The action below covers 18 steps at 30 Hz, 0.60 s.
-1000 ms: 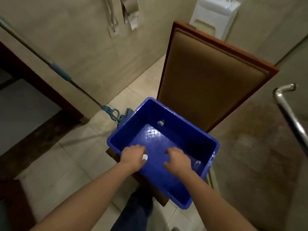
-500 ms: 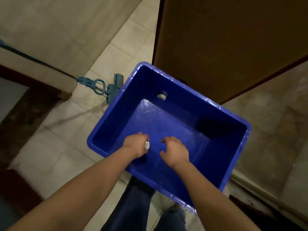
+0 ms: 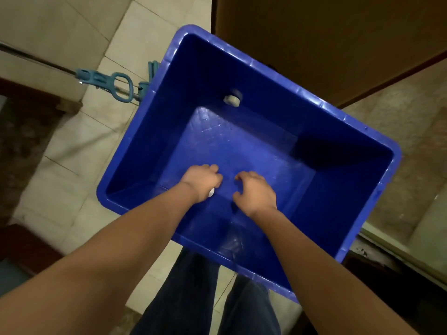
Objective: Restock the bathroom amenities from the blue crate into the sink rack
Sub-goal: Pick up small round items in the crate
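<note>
Head view, looking down into the blue crate (image 3: 314, 99). The crate is sitting with its open top facing the camera and its long axis running from the upper left of the frame to the lower right. Its far long side is lying along the brown wooden panel (image 3: 314, 32), and its near long side is overhanging the person's dark trousers (image 3: 183, 298).

Both forearms are reaching over the near rim, and both hands are hovering low over the crate floor near its middle, just beside each other but apart. The left hand (image 3: 202, 181) is curling into a fist round a small white item (image 3: 211, 192), of which only one end is showing below the palm. The right hand (image 3: 256, 191) is arching with its fingers curled downward and its thumb spread, and nothing is showing in its grasp.

A pale round spot (image 3: 232, 99) is showing low on the far wall; whether it is an object or an opening cannot be told.

Outside the crate's left short end, a blue-green mop clamp (image 3: 113, 84) is lying on the pale tiled floor (image 3: 79, 146), touching or nearly touching the crate wall, with its handle (image 3: 36, 58) running off to the left edge.
</note>
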{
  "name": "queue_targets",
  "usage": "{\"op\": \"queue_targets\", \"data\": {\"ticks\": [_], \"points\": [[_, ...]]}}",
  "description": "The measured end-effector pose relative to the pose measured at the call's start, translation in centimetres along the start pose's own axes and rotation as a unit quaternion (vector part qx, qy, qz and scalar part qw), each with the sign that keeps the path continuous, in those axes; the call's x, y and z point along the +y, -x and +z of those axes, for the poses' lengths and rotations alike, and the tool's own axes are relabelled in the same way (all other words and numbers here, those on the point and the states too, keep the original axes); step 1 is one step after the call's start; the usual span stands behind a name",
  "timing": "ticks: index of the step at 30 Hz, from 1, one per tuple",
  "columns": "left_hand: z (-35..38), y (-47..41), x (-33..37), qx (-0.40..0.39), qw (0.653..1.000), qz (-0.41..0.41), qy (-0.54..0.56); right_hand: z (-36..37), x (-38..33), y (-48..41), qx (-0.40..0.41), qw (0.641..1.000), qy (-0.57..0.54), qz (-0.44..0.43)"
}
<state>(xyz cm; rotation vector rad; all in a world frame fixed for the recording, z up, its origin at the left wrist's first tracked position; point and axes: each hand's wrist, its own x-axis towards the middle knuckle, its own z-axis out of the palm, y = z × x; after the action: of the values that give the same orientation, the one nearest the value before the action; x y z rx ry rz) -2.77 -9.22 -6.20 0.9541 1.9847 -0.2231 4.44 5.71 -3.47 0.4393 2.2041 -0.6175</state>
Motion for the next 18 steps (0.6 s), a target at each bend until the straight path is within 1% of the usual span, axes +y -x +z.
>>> {"op": "queue_targets", "data": {"ticks": [2, 4, 7, 9, 12, 14, 18], "points": [[0.1, -0.2, 0.0, -0.014, 1.000, -0.001, 0.007, 0.0, 0.0, -0.3, -0.001, 1.000, -0.003, 0.002], [0.3, -0.4, -0.1, -0.021, 0.999, -0.017, 0.042, -0.2, 0.1, -0.5, -0.001, 1.000, -0.002, 0.000], [0.5, -0.5, -0.3, 0.001, 0.984, -0.073, 0.162, -0.7, 0.0, -0.9, 0.009, 1.000, -0.005, -0.002], [0.4, -0.7, -0.4, 0.036, 0.953, -0.123, 0.275, -1.2, -0.2, -1.2, 0.026, 1.000, -0.013, -0.005], [-0.3, -1.3, -0.6, 0.106, 0.889, -0.182, 0.407, -2.6, -0.9, -2.0, 0.056, 0.998, -0.031, -0.015], [-0.9, -1.9, -1.0, 0.145, 0.851, -0.200, 0.464, -3.6, -1.6, -2.9, 0.076, 0.996, -0.041, -0.023], [-1.8, -2.8, -1.9, 0.193, 0.794, -0.213, 0.536, -5.6, -3.2, -4.9, 0.099, 0.994, -0.033, -0.039]]}}
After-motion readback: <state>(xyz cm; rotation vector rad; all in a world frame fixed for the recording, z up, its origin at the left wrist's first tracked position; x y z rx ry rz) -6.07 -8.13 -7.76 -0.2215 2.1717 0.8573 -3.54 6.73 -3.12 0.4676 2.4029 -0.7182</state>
